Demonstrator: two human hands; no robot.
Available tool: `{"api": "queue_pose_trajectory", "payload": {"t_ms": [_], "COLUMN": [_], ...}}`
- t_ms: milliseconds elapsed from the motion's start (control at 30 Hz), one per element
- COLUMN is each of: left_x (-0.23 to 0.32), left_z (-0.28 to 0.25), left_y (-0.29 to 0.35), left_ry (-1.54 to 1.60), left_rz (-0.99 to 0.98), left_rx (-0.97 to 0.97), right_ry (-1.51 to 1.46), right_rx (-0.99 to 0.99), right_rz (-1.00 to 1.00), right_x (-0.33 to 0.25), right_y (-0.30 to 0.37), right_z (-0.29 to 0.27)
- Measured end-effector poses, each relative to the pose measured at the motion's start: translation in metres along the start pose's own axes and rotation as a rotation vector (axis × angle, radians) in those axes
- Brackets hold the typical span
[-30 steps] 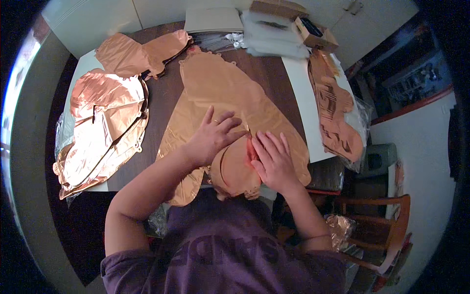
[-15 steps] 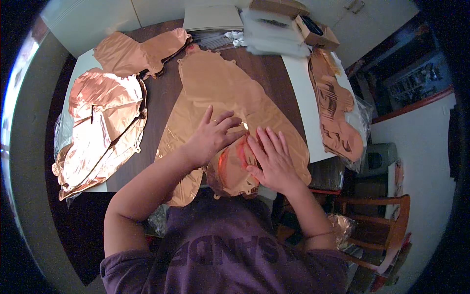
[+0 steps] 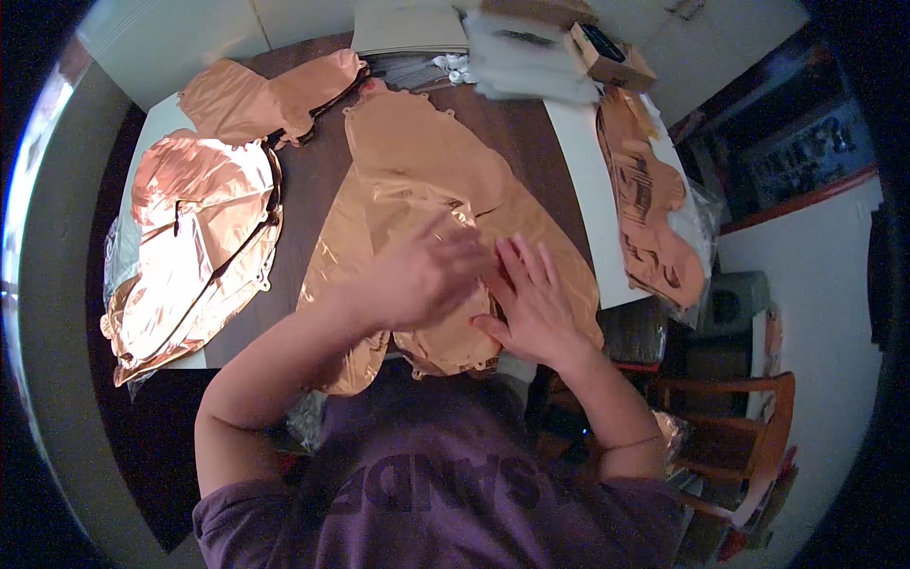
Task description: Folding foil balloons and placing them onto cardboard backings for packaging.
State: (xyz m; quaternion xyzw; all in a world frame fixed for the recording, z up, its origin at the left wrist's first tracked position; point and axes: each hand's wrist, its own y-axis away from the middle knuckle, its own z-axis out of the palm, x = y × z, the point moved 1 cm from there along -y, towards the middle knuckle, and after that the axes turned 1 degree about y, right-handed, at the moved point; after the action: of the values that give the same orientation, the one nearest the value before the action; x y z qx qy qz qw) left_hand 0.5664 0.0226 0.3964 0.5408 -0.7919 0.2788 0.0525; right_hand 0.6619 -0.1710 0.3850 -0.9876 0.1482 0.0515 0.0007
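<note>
A large flat copper-coloured foil balloon (image 3: pixel 417 142), with small tabs along its edge, lies spread in front of me, its near part folded over and hanging at the table's front edge. Flat on this near part rests my right hand (image 3: pixel 538 308), fingers stretched and apart. My left hand (image 3: pixel 427 270) is over the balloon's middle, beside the right fingertips. Motion smears its fingers, so their grip is unclear. Creased, shiny foil shows just beyond both hands.
Another copper foil balloon (image 3: pixel 204 218) lies on the left, with a folded one (image 3: pixel 246 102) behind it. More copper foil (image 3: pixel 645 190) is on the white right-hand strip. At the back sit clear plastic bags (image 3: pixel 531 57) and a small cardboard box (image 3: pixel 611 59). A wooden chair (image 3: pixel 720 389) stands right.
My left hand has shifted right and slightly nearer me, now blurred. The foil's near part looks smoother and less red. My right hand has barely moved.
</note>
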Motion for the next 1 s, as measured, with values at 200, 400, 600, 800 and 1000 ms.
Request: {"api": "queue_pose_trajectory", "payload": {"t_ms": [200, 400, 600, 800, 1000], "left_x": [-0.009, -0.009, -0.008, -0.011, -0.016], "left_z": [0.029, 0.028, 0.025, 0.026, 0.028], "left_y": [0.012, 0.013, 0.011, 0.014, 0.018], "left_ry": [-0.105, -0.082, -0.091, -0.037, 0.016], "left_rz": [-0.044, -0.065, -0.074, -0.09, -0.076], "left_rx": [-0.025, -0.05, -0.071, -0.085, -0.028], "right_ry": [0.093, 0.015, 0.063, 0.025, -0.015], "right_rx": [0.077, 0.056, 0.253, 0.43, 0.355], "right_rz": [-0.044, -0.236, -0.388, -0.462, -0.527], "right_x": [0.004, 0.004, 0.005, 0.005, 0.005], "right_y": [0.002, 0.031, 0.055, 0.048, 0.042], "right_z": [0.006, 0.003, 0.016, 0.014, -0.001]}}
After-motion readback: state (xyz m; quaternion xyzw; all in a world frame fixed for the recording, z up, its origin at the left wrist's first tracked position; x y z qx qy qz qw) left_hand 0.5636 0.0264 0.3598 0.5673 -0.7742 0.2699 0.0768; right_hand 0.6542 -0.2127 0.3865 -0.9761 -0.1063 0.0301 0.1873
